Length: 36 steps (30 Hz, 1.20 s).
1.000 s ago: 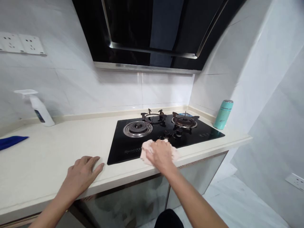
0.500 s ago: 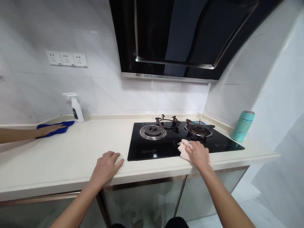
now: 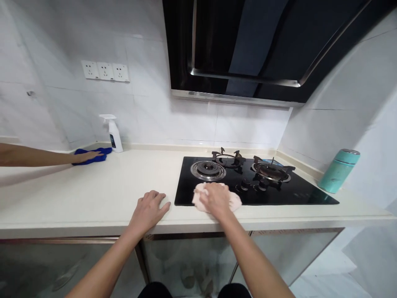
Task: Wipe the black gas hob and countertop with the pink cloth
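Observation:
My right hand (image 3: pixel 216 199) presses a pale pink cloth (image 3: pixel 235 201) onto the front left part of the black glass gas hob (image 3: pixel 307 194), just in front of the left burner (image 3: pixel 207 169). Its fingers are curled over the cloth. My left hand (image 3: pixel 149 209) lies flat, fingers spread, on the cream countertop (image 3: pixel 93 194) just left of the hob's front corner, holding nothing.
Another person's hand (image 3: pixel 88 156) rests on a blue cloth (image 3: pixel 104 151) at the far left, beside a white spray bottle (image 3: pixel 113 134). A teal flask (image 3: pixel 338 170) stands right of the hob. The black extractor hood (image 3: pixel 248 45) hangs above. Wall sockets (image 3: pixel 105 71) sit at upper left.
My right hand has slid the pink cloth from the hob's front middle, by the knobs, back to its front left. The view has shifted left. My left hand stays on the counter.

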{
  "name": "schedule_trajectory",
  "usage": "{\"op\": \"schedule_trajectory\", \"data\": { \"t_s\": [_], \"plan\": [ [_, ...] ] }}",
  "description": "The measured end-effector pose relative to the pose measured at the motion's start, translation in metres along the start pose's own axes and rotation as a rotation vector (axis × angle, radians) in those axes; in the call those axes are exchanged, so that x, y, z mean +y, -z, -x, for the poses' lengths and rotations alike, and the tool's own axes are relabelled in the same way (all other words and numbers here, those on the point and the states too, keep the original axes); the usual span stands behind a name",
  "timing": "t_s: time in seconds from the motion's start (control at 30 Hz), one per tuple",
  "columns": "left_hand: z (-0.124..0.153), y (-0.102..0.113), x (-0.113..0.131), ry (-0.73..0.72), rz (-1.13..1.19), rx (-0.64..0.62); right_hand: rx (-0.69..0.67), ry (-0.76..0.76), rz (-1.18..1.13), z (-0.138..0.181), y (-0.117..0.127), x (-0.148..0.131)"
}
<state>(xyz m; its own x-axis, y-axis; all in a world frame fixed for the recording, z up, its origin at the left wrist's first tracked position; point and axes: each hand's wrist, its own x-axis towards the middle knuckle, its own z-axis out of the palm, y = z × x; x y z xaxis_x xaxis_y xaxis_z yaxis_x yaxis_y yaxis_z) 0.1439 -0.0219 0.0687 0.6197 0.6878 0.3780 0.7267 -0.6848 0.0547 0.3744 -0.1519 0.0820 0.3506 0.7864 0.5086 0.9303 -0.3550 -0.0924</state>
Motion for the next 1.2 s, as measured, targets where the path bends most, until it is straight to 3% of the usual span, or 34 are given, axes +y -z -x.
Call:
{"op": "schedule_trajectory", "data": {
  "t_s": [0.1,0.17,0.23,0.33,0.5,0.73,0.83,0.9,0.97,1.07,1.2],
  "plan": [
    [0.0,-0.001,-0.002,-0.007,-0.017,0.005,0.031,0.156,-0.087,0.011,-0.008,-0.049],
    [-0.001,-0.002,-0.005,-0.016,-0.022,0.005,0.094,0.242,-0.142,0.021,-0.012,-0.068],
    [-0.001,-0.003,-0.008,-0.021,-0.013,0.002,0.155,0.272,-0.19,0.029,-0.013,-0.072],
    [-0.002,-0.004,-0.01,-0.024,0.014,0.007,0.206,0.258,-0.245,0.036,-0.011,-0.056],
    [-0.001,-0.003,-0.012,-0.006,0.059,0.022,0.295,0.219,-0.242,0.047,-0.006,0.011],
    [0.002,-0.004,-0.007,-0.022,0.058,0.03,0.276,-0.07,0.081,0.078,0.011,0.166],
    [0.002,-0.004,-0.004,-0.012,0.059,0.041,0.316,-0.207,0.166,0.088,0.016,0.191],
    [0.002,-0.004,-0.002,-0.005,0.065,0.053,0.398,-0.252,0.176,0.089,0.016,0.176],
    [0.002,-0.003,-0.002,-0.005,0.069,0.059,0.468,-0.206,0.106,0.087,0.013,0.14],
    [0.001,-0.004,-0.004,-0.005,0.077,0.054,0.43,0.003,-0.12,0.08,0.005,0.06],
    [0.001,-0.005,-0.008,-0.007,0.091,0.055,0.452,0.147,-0.336,0.073,-0.009,-0.043]
  ]
}}
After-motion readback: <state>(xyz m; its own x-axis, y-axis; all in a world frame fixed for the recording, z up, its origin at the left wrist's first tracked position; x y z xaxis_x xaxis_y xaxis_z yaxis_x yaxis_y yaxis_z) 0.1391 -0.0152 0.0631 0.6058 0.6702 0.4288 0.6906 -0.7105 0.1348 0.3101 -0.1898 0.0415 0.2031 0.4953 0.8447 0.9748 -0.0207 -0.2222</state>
